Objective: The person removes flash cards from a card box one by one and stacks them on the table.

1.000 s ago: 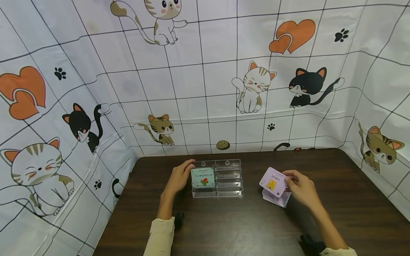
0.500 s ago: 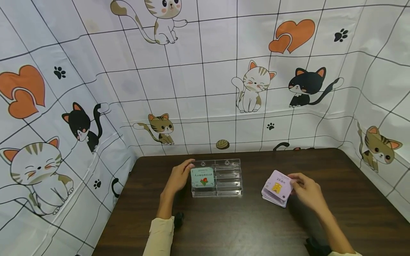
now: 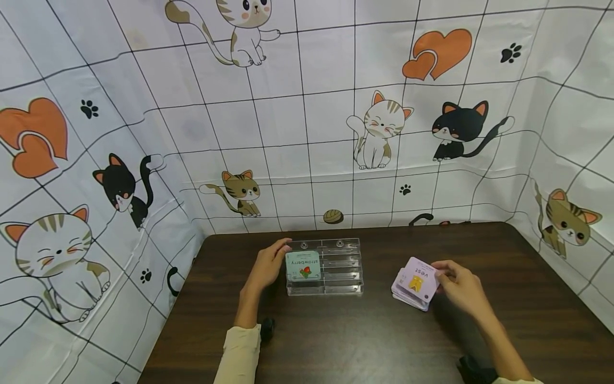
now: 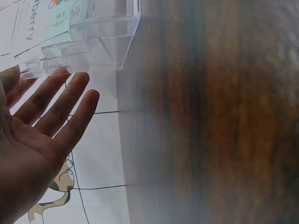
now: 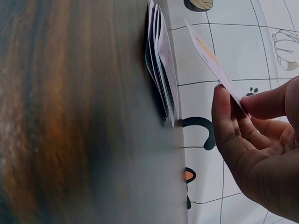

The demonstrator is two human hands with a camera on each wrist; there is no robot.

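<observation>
My right hand (image 3: pixel 460 288) pinches a lilac picture card (image 3: pixel 421 274), printed "vest" with a yellow vest, between thumb and fingers at one edge. A stack of similar lilac cards (image 5: pixel 161 65) lies on the table; in the right wrist view the held card is tilted and apart from it. Left of these stands a clear plastic card rack (image 3: pixel 342 291) with tiered slots in two columns. A green "strawberry" card (image 3: pixel 297 261) leans in its left column. My left hand (image 3: pixel 266 268) rests against the rack's left side, its fingers extended at the edge in the left wrist view.
The dark wooden table (image 3: pixel 345 341) has its far edge against a white cloth backdrop (image 3: pixel 331 117) with grid lines and cartoon cats. Bands with dark devices sit at both wrists, below pale sleeves (image 3: pixel 240 352).
My right hand has moved slightly right and toward me with the vest card, which has turned a little and now overlaps the stack more. The left hand and rack stay still.
</observation>
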